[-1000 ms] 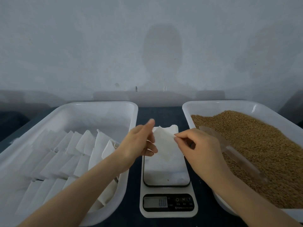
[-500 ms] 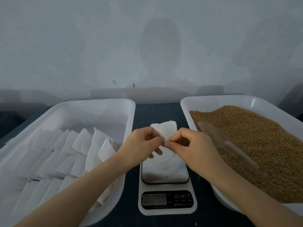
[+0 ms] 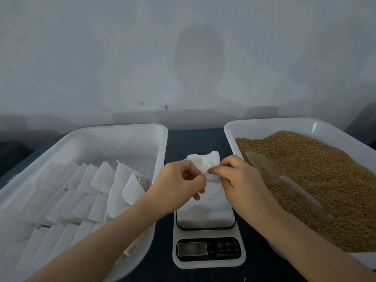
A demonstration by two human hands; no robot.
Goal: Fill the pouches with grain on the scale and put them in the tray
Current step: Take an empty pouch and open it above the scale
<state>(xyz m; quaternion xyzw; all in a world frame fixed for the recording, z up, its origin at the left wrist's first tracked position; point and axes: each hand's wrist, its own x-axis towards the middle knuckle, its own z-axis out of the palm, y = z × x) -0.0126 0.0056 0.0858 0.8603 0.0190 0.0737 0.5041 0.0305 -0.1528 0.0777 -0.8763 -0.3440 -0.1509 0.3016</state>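
Note:
A small white pouch (image 3: 205,162) hangs above the far end of the white scale (image 3: 206,218). My left hand (image 3: 179,183) pinches its left edge and my right hand (image 3: 238,176) pinches its right edge, both with curled fingers. The pouch's drawstring dangles below onto the scale plate. On the left, a white tray (image 3: 130,131) holds several empty white pouches (image 3: 91,192) in rows. To the right, a second white tray (image 3: 264,124) is filled with brown grain (image 3: 317,176), and a clear plastic scoop (image 3: 270,171) lies on the grain.
The scale's display (image 3: 192,249) sits at its near end on the dark tabletop (image 3: 195,141) between the two trays. A grey wall stands right behind the trays.
My hands came together over the scale and both now pinch the pouch, which has gone from flat to crumpled and spread at its top. The view has tilted up slightly.

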